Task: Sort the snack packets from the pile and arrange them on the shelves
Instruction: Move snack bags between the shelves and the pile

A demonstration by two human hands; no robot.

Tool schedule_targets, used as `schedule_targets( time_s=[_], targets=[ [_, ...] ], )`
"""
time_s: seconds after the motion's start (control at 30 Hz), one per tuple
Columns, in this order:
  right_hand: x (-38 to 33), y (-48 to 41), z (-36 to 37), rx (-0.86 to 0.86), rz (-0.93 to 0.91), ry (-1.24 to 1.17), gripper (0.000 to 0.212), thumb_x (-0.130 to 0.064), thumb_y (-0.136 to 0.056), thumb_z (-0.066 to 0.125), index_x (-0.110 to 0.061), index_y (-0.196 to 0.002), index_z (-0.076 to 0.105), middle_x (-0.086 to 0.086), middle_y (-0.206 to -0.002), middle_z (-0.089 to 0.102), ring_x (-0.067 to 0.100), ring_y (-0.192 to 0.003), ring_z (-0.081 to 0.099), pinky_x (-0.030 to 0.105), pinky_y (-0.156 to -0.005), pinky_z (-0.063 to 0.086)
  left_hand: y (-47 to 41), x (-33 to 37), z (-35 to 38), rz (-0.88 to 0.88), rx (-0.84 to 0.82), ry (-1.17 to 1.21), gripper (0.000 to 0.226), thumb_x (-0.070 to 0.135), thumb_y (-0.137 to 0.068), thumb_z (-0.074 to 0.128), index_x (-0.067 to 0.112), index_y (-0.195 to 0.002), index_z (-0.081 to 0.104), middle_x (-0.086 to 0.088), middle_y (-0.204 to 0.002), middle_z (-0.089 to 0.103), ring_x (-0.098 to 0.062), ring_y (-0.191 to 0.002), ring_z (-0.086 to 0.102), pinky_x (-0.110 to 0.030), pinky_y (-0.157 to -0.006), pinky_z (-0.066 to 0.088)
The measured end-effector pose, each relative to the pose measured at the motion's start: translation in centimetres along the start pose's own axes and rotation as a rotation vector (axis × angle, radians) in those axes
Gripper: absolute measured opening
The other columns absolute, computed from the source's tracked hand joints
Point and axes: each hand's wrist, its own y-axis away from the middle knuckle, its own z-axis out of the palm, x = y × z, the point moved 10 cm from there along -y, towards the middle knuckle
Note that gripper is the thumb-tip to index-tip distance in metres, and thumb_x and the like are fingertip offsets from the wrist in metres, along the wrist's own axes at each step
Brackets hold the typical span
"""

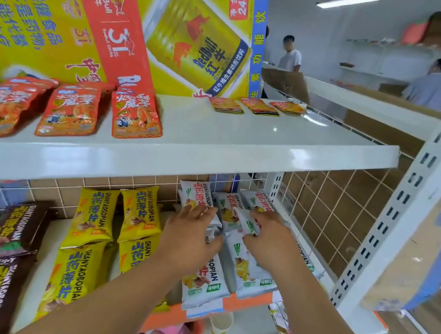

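Observation:
Both my hands reach onto the middle shelf point(241, 313) among the white snack packets. My left hand point(190, 237) lies with spread fingers on white packets, fingertips touching an upright white packet point(197, 195) at the back. My right hand point(271, 239) pinches the edge of a white packet point(245, 220) that stands tilted between the back row and the flat ones. Two more white packets point(246, 267) lie flat below my hands. Yellow packets point(141, 212) stand to the left, with brown packets point(13, 231) farther left.
Red packets point(71, 110) and small orange packets point(255, 105) lie on the top shelf point(246, 145) in front of yellow Red Bull cartons point(195, 31). A wire grid point(332, 208) closes the shelf's right side. A paper cup point(220, 324) sits below. Two people stand at far shelves.

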Motion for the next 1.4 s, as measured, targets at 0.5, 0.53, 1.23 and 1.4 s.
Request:
schedule_targets(
  time_s=[0.5,0.53,1.23,1.4],
  targets=[
    [0.4,-7.8,2.6,-0.114,-0.119,-0.130,0.054,-0.033,-0.079,0.063,-0.030,-0.132,0.058,0.001,-0.124,0.048,0.023,-0.089,0.064,0.042,-0.074,0.061,-3.6,0.6,2.6,-0.205,-0.001,-0.063,0.074,0.063,-0.098,0.036,0.030,-0.161,0.018,-0.001,-0.169,0.018,-0.028,-0.155,0.012,-0.053,-0.123,0.022],
    [0.3,-8.4,2.6,-0.109,-0.125,-0.118,0.047,-0.031,-0.082,0.064,-0.028,-0.129,0.060,0.000,-0.120,0.048,0.023,-0.089,0.064,0.041,-0.074,0.061,-4.2,0.7,2.8,-0.210,-0.002,-0.075,0.074,0.062,-0.098,0.036,0.029,-0.162,0.017,-0.002,-0.169,0.016,-0.029,-0.155,0.011,-0.054,-0.123,0.022],
    [-0.8,-17.8,10.3,-0.083,-0.178,0.142,0.072,-0.055,-0.092,0.052,-0.020,-0.152,0.034,0.008,-0.157,0.035,0.036,-0.132,0.045,0.048,-0.104,0.046,-8.1,-1.9,6.8,-0.297,-0.013,-0.147,0.071,0.052,-0.100,0.036,0.027,-0.163,0.012,0.001,-0.171,0.004,-0.023,-0.157,0.000,-0.046,-0.122,0.021],
    [-1.1,-17.6,10.4,-0.150,-0.171,0.163,0.081,-0.063,-0.091,0.050,-0.019,-0.155,0.029,0.010,-0.161,0.027,0.040,-0.137,0.040,0.050,-0.108,0.042,-7.8,-2.2,6.7,-0.299,-0.004,-0.121,0.071,0.052,-0.100,0.035,0.029,-0.163,0.010,0.002,-0.171,0.001,-0.022,-0.157,-0.002,-0.045,-0.122,0.021]
  ],
)
